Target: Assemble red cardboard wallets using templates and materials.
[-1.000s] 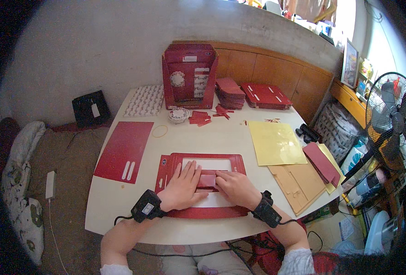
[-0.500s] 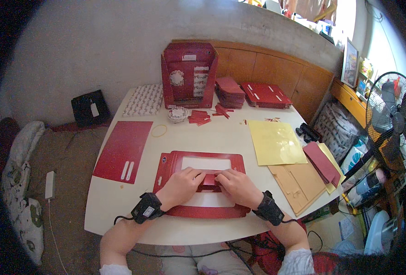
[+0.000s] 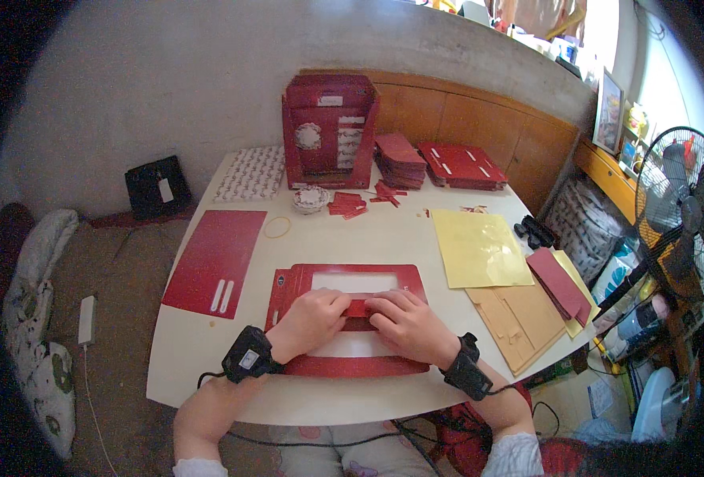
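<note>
A flat red card sleeve (image 3: pixel 357 366) with two rectangular windows lies in front of me, the white tabletop showing through them. Across its middle, between the windows, runs a red card strip (image 3: pixel 357 308). My left hand (image 3: pixel 311 319) is closed on the strip's left end with bent fingers. At the right end my right hand (image 3: pixel 409 324) pinches the same strip, its fingers curled over the top. The thumbs and the undersides of the fingertips are mostly hidden. Both wrists wear black strapped devices with cables.
A red sheet (image 3: pixel 215 258) with two slots lies left, near a rubber band (image 3: pixel 277 227). Yellow paper (image 3: pixel 483 250) and brown cardboard (image 3: pixel 519 322) lie right. Behind stand a red display box (image 3: pixel 330 171), round stickers (image 3: pixel 311 199) and stacked red cards (image 3: pixel 463 165). A fan (image 3: pixel 680 211) stands right.
My right fingers have shifted slightly left along the strip, and the right wrist has dropped a little. The red band between my fingertips looks flatter. The sleeve has barely moved.
</note>
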The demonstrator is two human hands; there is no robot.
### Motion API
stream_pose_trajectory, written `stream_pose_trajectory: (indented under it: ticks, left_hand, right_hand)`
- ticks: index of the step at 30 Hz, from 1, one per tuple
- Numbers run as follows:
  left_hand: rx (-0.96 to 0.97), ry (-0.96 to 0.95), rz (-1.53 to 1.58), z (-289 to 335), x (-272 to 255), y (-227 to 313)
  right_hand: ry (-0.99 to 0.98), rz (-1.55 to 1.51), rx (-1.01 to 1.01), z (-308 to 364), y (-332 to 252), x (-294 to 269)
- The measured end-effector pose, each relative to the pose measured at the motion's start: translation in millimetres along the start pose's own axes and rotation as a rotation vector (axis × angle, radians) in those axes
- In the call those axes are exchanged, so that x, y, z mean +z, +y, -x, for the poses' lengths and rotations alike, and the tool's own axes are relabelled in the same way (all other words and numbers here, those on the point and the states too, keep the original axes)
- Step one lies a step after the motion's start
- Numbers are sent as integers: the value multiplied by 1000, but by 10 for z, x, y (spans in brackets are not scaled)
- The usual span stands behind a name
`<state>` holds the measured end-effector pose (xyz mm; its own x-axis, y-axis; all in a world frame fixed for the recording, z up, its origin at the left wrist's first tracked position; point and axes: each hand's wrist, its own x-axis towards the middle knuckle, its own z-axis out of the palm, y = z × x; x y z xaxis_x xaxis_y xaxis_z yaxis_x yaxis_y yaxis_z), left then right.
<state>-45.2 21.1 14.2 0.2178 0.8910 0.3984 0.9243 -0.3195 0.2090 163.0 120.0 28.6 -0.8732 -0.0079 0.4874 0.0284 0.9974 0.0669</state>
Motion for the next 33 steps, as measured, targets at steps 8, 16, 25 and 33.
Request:
stream_pose_trajectory:
  ticks: [8,16,25,33]
  left_hand:
    - [71,49,122,15,49,-19]
    - [50,55,229,2,65,-16]
    - [24,45,301,-9,12,16]
    - [29,47,310,-1,11,-4]
  right_hand:
    - [-56,213,-63,-4,-85,-57]
    - [-47,263,-123,-65,-143,-101]
    - [-105,305,-141,-64,-118,-53]
    - [-99,307,-162,-91,-115,-75]
